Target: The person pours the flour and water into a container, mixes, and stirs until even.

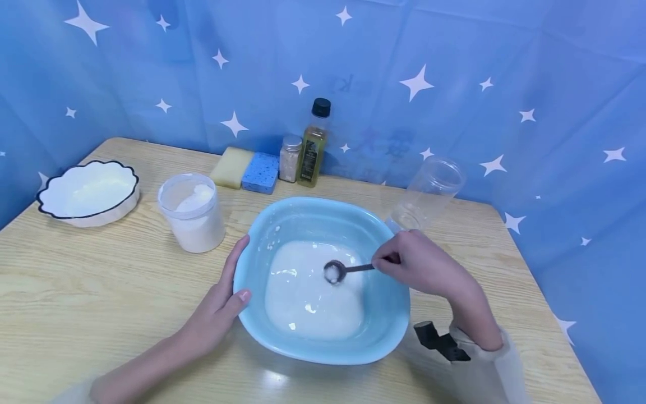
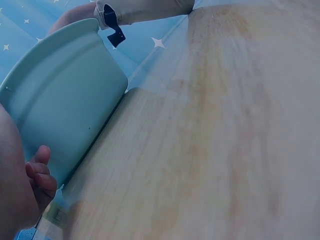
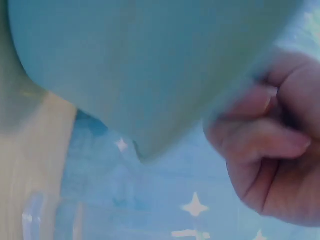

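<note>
A light blue plastic basin [image 1: 323, 353] holds a milky white liquid [image 1: 313, 303]. My left hand [image 1: 214, 314] grips the basin's left side, its thumb at the rim; in the left wrist view, curled fingers [image 2: 42, 175] lie by the outer wall. Over the right part of the basin, my right hand [image 1: 416, 264] pinches the handle of a small dark measuring spoon [image 1: 335, 272]. White stuff shows in the spoon's bowl, which is at or just above the liquid. In the right wrist view, that hand [image 3: 280, 145] has curled fingers beside the basin wall [image 3: 110, 65], and the spoon is hidden.
Left of the basin stand an uncovered tub of white powder [image 1: 197, 224] and a scalloped white dish [image 1: 91, 193]. Behind are a yellow sponge [image 1: 232, 166], a blue sponge [image 1: 261, 172], a small lidded jar [image 1: 290, 160] and an oil bottle [image 1: 313, 151]. A clear container [image 1: 429, 191] stands back right.
</note>
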`<action>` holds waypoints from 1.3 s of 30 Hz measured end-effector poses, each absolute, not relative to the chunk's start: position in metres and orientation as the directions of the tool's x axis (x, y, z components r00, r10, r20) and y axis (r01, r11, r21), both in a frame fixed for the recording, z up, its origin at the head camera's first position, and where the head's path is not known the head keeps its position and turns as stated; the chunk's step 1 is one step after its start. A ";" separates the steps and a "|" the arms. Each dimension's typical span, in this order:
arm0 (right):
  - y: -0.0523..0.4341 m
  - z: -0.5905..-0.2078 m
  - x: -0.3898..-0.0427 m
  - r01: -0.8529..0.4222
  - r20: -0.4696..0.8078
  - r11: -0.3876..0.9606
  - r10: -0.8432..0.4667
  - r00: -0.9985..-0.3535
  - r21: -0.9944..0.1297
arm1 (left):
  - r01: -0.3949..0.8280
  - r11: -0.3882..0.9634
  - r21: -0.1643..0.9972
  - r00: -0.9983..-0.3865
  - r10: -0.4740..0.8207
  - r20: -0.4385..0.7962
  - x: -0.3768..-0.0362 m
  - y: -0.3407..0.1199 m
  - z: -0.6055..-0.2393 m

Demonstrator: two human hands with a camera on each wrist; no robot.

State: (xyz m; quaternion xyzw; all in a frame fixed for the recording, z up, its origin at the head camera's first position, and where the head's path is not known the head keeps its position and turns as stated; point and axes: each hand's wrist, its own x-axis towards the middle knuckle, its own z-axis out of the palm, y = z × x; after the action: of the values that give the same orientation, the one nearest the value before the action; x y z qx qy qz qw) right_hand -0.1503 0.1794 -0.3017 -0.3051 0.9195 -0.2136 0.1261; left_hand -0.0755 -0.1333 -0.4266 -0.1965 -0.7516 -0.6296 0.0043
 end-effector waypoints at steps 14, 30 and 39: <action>0.155 -0.322 -0.143 -0.607 -0.050 0.612 -0.724 -0.688 -0.507 | 0.302 0.151 0.941 -0.928 0.274 0.253 -0.068 -0.131 -0.434; 0.158 -0.315 -0.147 -0.569 -0.087 0.608 -0.721 -0.687 -0.554 | 0.323 0.153 0.934 -0.921 0.277 0.273 -0.072 -0.131 -0.430; 0.188 -0.297 -0.149 -0.503 -0.138 0.713 -0.632 -0.762 -0.487 | 0.317 0.135 0.939 -0.920 0.283 0.270 -0.075 -0.131 -0.427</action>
State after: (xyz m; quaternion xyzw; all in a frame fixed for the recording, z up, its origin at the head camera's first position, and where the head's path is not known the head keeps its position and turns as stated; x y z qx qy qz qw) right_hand -0.1486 0.1882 -0.2973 -0.3108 0.9135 -0.2161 0.1490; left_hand -0.0745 -0.1313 -0.4272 -0.1993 -0.7532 -0.6268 0.0133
